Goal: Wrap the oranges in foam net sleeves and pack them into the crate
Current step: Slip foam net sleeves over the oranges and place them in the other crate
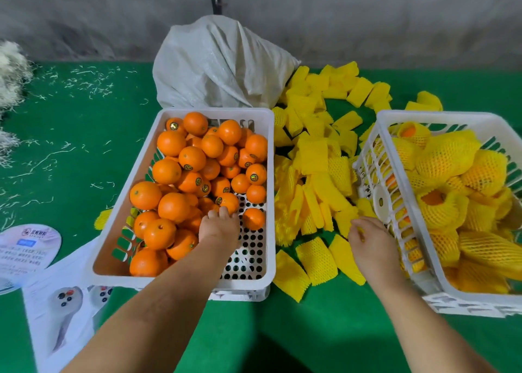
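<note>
A white crate (180,112) left of centre holds many bare oranges. My left hand (219,227) reaches into it, fingertips curled on one orange (227,201) near the crate's middle. A pile of flat yellow foam net sleeves (313,160) lies on the green table between the crates. My right hand (370,240) is at the pile's near right edge, fingers pinching a yellow sleeve (346,220). The white crate on the right (401,115) holds several oranges wrapped in yellow sleeves (449,155).
A white woven sack (220,67) stands behind the left crate. Printed paper sheets (56,302) and a round paper fan (26,251) lie at the near left. White shreds (11,70) litter the far left of the green table (319,324).
</note>
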A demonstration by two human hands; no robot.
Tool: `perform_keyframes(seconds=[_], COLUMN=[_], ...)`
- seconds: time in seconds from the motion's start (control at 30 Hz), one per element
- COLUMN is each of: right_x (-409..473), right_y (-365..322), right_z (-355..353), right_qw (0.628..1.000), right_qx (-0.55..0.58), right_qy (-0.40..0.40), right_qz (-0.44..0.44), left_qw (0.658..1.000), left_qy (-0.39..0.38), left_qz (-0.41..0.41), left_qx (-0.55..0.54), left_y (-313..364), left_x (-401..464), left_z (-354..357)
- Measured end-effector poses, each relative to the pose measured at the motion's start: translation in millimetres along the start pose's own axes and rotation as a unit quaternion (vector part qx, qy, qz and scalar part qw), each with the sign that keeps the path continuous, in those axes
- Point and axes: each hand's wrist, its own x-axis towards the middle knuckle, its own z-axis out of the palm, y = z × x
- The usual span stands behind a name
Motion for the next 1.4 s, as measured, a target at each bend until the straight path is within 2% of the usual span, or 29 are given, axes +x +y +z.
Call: perform_keyframes(seconds=[0.07,0.13,0.27,0.37,0.4,0.43,0.53,0.67,0.77,0.87,0.9,0.97,1.1,1.17,1.27,1.4], right_x=[-13,-25,-36,-37,-37,-37,-41,-50,-50,-50,-50,-49,-50,-54,-60,-54], right_y=[-17,-38,-72,-90,-95,-99,-107,-111,-114,-118,-121,-123,-130,-134,-141,-145], right_z=[-8,-15,-20,-22,-22,-21,-17,-14,-17,-18,-19,-18,-11,-5,2,-4], right_qw=[0.996,0.987,0.941,0.921,0.916,0.913,0.912,0.908,0.875,0.874,0.873,0.861,0.844,0.859,0.905,0.912], right_qx=[0.067,0.152,0.333,0.385,0.397,0.406,0.409,0.419,0.481,0.48,0.482,0.5,0.528,0.506,0.423,0.405], right_qy=[0.05,0.056,0.055,0.052,0.043,0.03,-0.007,-0.014,-0.027,0.002,0.019,0.039,0.014,-0.004,-0.019,0.045], right_qz=[-0.028,-0.019,0.005,-0.02,-0.028,-0.033,-0.032,0.018,0.048,0.069,0.074,0.08,0.094,0.076,0.039,0.053], left_qw=[0.98,0.917,0.762,0.591,0.546,0.525,0.525,0.503,0.456,0.389,0.378,0.377,0.436,0.457,0.445,0.409], left_qy=[0.014,0.027,0.055,0.031,0.02,0.02,0.053,0.067,0.058,0.024,0.011,-0.013,0.005,0.035,0.06,0.084], left_qz=[-0.008,0.004,0.038,0.069,0.077,0.086,0.114,0.112,0.108,0.091,0.097,0.126,0.143,0.139,0.117,0.122], left_qx=[-0.199,-0.398,-0.644,-0.803,-0.834,-0.847,-0.842,-0.855,-0.882,-0.916,-0.921,-0.918,-0.889,-0.878,-0.886,-0.9], left_y=[-3,-8,-6,5,8,12,21,27,28,27,26,23,29,34,37,36], left_x=[-6,-16,-43,-63,-69,-76,-90,-98,-102,-103,-102,-100,-104,-106,-107,-115], left_z=[-5,-11,-20,-24,-25,-26,-26,-21,-23,-22,-20,-17,-23,-25,-25,-27])
